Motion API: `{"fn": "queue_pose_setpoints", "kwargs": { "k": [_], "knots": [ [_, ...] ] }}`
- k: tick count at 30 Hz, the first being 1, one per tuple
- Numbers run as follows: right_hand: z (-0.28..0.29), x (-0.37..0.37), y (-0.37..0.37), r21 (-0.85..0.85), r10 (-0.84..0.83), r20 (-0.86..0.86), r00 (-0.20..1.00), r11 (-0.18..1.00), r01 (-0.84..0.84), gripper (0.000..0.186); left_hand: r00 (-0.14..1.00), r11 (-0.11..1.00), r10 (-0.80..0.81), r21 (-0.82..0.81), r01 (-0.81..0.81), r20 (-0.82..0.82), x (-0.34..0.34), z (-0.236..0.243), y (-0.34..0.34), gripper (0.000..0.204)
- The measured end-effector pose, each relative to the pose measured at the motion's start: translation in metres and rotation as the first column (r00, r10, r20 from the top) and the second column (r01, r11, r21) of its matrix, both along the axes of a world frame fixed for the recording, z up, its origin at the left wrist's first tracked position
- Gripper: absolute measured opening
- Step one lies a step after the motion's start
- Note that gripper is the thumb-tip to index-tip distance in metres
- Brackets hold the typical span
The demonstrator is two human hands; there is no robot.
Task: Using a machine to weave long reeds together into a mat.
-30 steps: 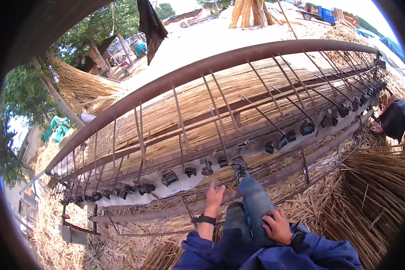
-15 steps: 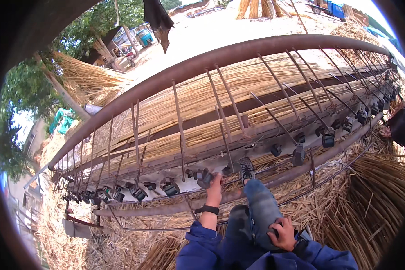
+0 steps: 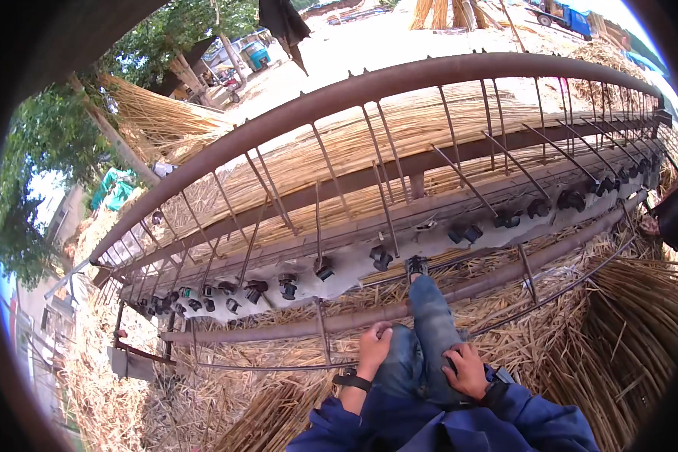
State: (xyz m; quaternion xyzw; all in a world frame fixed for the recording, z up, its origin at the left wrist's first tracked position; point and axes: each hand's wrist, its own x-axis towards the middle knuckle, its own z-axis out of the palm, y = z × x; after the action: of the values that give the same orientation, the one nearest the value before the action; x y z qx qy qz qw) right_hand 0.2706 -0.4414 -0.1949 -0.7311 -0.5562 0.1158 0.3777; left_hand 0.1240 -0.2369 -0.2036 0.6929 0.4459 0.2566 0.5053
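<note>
My left hand [image 3: 374, 350], a black band on its wrist, is at my left knee [image 3: 401, 354] with fingers curled in; nothing shows in them. My right hand [image 3: 467, 369] rests on my right thigh, fingers bent around a small dark thing [image 3: 450, 366] too small to make out. In front stands a long reed-mat loom with a thick rusty top pipe [image 3: 399, 77] and many thin metal rods [image 3: 463, 181]. Small black blocks [image 3: 380, 259] sit in a row along its pale lower strip [image 3: 422, 242]. Long straw-coloured reeds [image 3: 309, 175] lie lengthwise behind the rods.
My foot [image 3: 416, 265] reaches under the loom's strip. A lower pipe [image 3: 369, 316] and thin bar cross before my legs. Bundled reeds [image 3: 618, 339] lie at right, loose straw [image 3: 226, 392] covers the ground. Another person's dark sleeve [image 3: 672, 217] shows at the right edge.
My left hand has let go of a black block and drawn back to my knee. The loom's rods and blocks have shifted position. My right hand stays on my thigh.
</note>
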Motion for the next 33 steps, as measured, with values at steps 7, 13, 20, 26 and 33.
{"fn": "queue_pose_setpoints", "kwargs": {
  "k": [7,13,20,26,33],
  "knots": [
    [-0.003,-0.011,-0.002,-0.059,0.045,0.078,0.996,0.997,-0.041,0.035,0.998,0.982,-0.018,0.185,0.029,-0.061,-0.020,0.010,-0.013,0.017],
    [0.006,-0.007,-0.014,-0.030,0.043,0.102,0.994,0.999,-0.040,0.036,0.987,0.989,-0.150,0.000,0.150,0.049,-0.014,-0.044,-0.025,0.020],
    [0.015,-0.008,-0.036,0.117,0.004,0.088,0.996,0.993,-0.014,0.036,0.977,0.958,-0.201,-0.224,0.180,-0.073,-0.004,-0.047,-0.054,0.018],
    [0.023,-0.007,-0.052,0.160,-0.054,0.089,0.995,0.986,0.039,0.035,0.969,0.931,-0.221,-0.321,0.176,-0.109,-0.006,0.011,-0.070,0.021],
    [0.027,0.043,-0.096,0.148,-0.193,-0.005,0.981,0.970,0.192,0.028,0.962,0.869,-0.242,-0.470,0.157,-0.127,-0.015,0.040,-0.071,0.026]
  ]
}}
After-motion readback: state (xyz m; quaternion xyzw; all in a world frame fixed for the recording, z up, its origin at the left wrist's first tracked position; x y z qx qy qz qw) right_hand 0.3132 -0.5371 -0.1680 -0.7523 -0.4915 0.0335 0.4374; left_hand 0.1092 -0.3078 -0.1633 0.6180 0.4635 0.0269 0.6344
